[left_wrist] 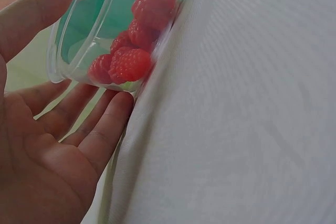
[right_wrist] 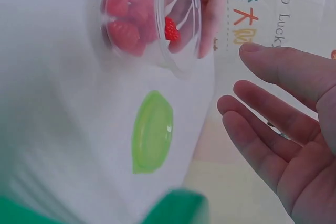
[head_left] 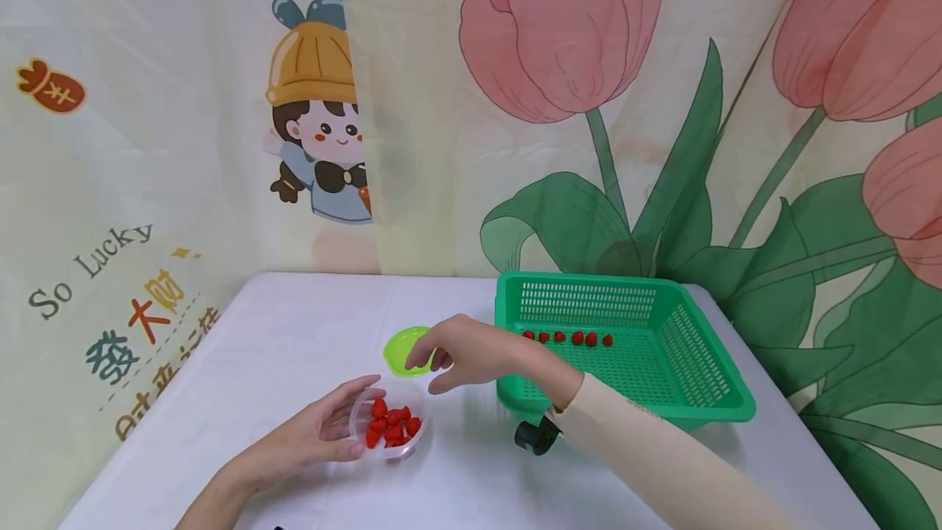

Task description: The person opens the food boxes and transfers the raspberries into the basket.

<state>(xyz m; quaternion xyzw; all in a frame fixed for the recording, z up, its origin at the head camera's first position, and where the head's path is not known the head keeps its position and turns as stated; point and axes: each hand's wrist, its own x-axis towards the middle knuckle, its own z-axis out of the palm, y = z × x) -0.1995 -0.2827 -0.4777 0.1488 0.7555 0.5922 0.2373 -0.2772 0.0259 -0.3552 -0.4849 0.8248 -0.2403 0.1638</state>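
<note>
The left hand [head_left: 324,432] curves round the left side of a clear tub [head_left: 397,393], with its thumb at the near side and its fingers round the far side, gripping it lightly. The tub is on the left half of the counter [head_left: 309,334], towards the near edge, its mouth upward and its base at the white cloth covering. A cluster of red berries [head_left: 395,416] lies in the bottom of the tub; the left wrist view shows their bumpy, raspberry-like surface through the clear wall.

The right hand [head_left: 467,350] is raised over the counter, to the right of the tub and apart from it, its fingers loosely bent and spread from the thumb, holding nothing. A lime-green dish [head_left: 397,350] lies on the counter beyond the tub, partly covered by this hand in the head view.

To the right stands a green basket [head_left: 640,370] with slotted walls. Inside, near its far wall, six red berries [head_left: 577,338] form a row that starts at the left end; the right half of the basket floor is bare. A pale sleeve [head_left: 648,440] covers the right forearm, and a black device [head_left: 537,436] shows beneath that wrist. Beyond the counter hangs a backdrop [head_left: 419,105] with large pink tulips [head_left: 567,23].
</note>
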